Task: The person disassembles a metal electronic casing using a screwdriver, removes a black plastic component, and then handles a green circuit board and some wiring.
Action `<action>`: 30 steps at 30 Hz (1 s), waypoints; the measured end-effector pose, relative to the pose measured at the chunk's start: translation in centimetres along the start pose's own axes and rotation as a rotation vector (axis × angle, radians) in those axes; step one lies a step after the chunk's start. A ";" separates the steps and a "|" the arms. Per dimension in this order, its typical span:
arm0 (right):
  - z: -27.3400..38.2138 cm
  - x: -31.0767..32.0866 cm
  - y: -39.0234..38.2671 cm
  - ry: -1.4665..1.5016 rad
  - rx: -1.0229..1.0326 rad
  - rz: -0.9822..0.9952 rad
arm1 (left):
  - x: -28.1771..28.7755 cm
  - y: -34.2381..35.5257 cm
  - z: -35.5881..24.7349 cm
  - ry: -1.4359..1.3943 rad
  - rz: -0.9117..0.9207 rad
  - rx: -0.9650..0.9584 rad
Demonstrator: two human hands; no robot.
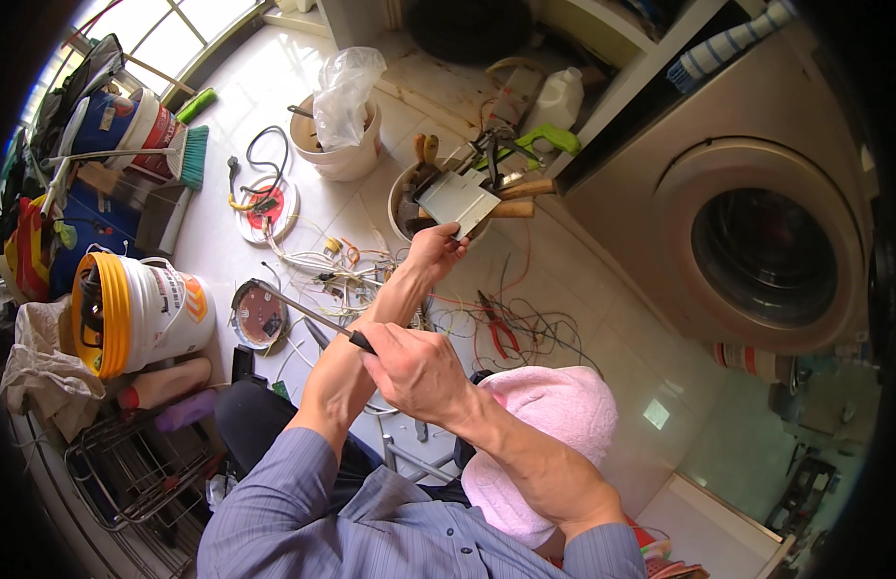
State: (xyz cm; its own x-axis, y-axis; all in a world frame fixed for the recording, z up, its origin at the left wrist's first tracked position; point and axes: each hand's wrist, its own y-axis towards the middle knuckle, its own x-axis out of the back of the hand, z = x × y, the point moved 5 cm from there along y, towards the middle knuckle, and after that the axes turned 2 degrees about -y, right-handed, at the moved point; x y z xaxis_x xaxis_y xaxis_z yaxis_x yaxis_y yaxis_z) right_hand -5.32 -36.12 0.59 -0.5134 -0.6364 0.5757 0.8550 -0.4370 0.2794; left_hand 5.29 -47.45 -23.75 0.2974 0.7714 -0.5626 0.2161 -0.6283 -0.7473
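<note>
My left hand (438, 253) reaches forward, its fingers pinching the near edge of a flat, light grey metal plate (460, 203). That plate is over a bucket (398, 198) of tools, whose wooden handles (528, 189) stick out to the right. Closer to me, my right hand (414, 372) is closed round a screwdriver (308, 311) with a black handle end and a long shaft pointing to the far left. This hand crosses over my left forearm. Beneath the arms lie tangled wires (323, 259) and red-handled pliers (502, 333).
A round pinkish part (260, 317) and a cable on a round base (267, 210) lie on the floor. Left stands a white and yellow bucket (168, 309); a bucket with a plastic bag (348, 92) is farther off. A washing machine (651, 193) stands right, a pink towel (544, 425) near me.
</note>
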 end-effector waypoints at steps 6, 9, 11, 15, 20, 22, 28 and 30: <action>0.0 -0.1 0.0 -0.006 -0.001 0.004 | -1.1 -1.7 0.1 -0.007 0.068 0.011; 0.2 0.1 0.0 -0.004 0.000 -0.006 | -0.9 -1.5 -0.1 0.015 0.075 0.000; 0.3 0.0 0.0 -0.010 -0.005 0.009 | -0.1 -0.7 -0.5 0.031 0.053 0.010; 0.5 0.0 0.0 -0.015 -0.010 0.025 | 0.9 0.5 -0.4 0.063 0.023 0.046; 0.2 0.1 0.1 0.022 -0.004 -0.008 | 0.7 0.0 0.6 0.140 0.060 0.026; 0.3 0.2 0.2 0.026 0.000 -0.014 | 0.8 -0.4 1.0 0.189 0.098 0.011; 0.6 0.1 0.2 0.021 0.040 -0.029 | 2.2 -1.9 2.2 0.186 0.071 0.037; 0.6 0.0 0.1 0.014 0.041 -0.027 | 2.4 -2.5 2.0 0.198 0.058 0.026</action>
State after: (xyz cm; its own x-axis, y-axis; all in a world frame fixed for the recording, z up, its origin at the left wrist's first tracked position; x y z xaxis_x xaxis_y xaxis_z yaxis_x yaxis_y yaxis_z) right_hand -5.19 -35.75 1.09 -0.5373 -0.6335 0.5568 0.8428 -0.4281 0.3261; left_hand 3.59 -43.79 -23.93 0.4864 0.6974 -0.5263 0.1703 -0.6665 -0.7258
